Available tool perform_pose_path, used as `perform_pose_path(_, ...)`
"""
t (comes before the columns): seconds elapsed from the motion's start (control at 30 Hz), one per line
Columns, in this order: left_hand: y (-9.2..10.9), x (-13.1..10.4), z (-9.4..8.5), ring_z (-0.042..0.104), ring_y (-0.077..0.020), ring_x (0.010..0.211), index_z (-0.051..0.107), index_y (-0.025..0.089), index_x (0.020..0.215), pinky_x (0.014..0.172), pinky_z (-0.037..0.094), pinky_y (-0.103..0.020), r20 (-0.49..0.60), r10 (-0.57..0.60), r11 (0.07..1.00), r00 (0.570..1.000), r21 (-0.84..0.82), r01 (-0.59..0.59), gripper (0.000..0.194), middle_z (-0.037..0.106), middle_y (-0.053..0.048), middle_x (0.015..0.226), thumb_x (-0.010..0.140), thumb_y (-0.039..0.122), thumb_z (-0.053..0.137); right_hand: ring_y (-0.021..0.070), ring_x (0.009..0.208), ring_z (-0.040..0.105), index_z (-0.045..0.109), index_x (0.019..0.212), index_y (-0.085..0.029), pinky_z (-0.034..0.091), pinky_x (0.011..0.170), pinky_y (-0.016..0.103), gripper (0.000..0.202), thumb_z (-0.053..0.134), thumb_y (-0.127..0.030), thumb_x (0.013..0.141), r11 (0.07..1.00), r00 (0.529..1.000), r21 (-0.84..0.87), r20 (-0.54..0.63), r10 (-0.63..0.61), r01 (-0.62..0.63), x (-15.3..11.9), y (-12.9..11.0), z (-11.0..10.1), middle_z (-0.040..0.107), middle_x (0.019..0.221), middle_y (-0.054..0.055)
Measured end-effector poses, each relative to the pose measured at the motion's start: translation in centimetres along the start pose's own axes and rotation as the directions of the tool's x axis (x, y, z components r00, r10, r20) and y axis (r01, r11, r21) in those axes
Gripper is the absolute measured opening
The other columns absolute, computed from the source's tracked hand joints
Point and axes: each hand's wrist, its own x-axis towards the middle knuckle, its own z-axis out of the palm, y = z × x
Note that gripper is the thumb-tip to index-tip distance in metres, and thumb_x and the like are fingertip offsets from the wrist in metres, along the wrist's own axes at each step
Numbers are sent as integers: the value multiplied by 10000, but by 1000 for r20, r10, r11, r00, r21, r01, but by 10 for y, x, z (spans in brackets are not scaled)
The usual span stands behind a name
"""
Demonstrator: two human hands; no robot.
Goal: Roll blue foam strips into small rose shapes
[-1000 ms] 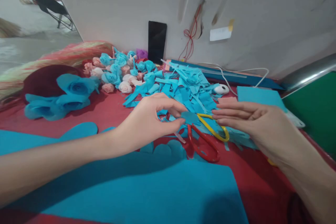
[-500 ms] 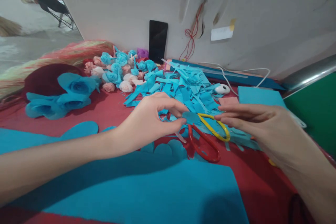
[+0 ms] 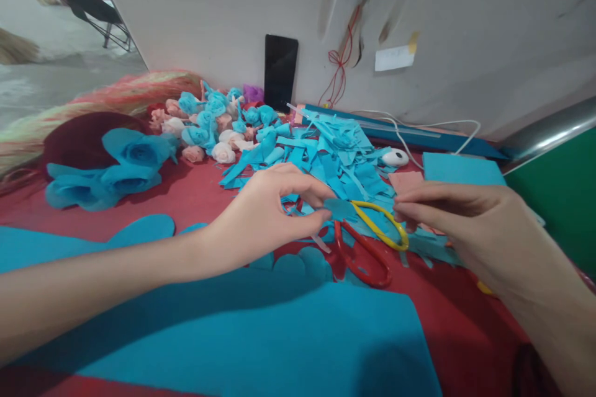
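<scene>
One blue piece; left hand pinches it.

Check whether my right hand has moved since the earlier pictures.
Yes, slightly rightward: against the white note, your right hand has shifted its fingertips from below the note's left edge toward its middle, away from your left hand.

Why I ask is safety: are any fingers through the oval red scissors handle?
No, nothing passes through the red handle, and the left hand pinches a thin rounded blue piece.
</scene>
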Motion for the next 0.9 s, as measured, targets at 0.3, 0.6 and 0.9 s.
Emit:
perform_pose_path(0.3,2,0,-2,569,-109,737,649,189,777,798,430,-258,-5,4,1000,1000,16,-4,105,638,47,675,688,167,597,116,526,607,688,678,-290,514,462,161,49,651,-267,701,982,992,176,113,52,-72,2,12,-3,650,602,-40)
perform_pose_path(0.6,2,-1,-2,576,-131,763,636,202,761,790,437,-278,9,-30,1000,1000,-9,30,80,654,37,708,697,177,595,117,490,582,686,698,-224,499,421,169,107,657,-325,714,968,974,155,144,175,-197,3,6,1,637,615,0)
perform_pose_path(0.9,3,0,-2,585,-139,784,641,200,779,779,450,-274,-1,-7,1000,1000,1,7,94,657,32,711,697,189,594,144,545,610,707,636,-223,472,424,155,141,754,-335,566,983,982,22,48,182,-183,2,1,0,668,608,18)
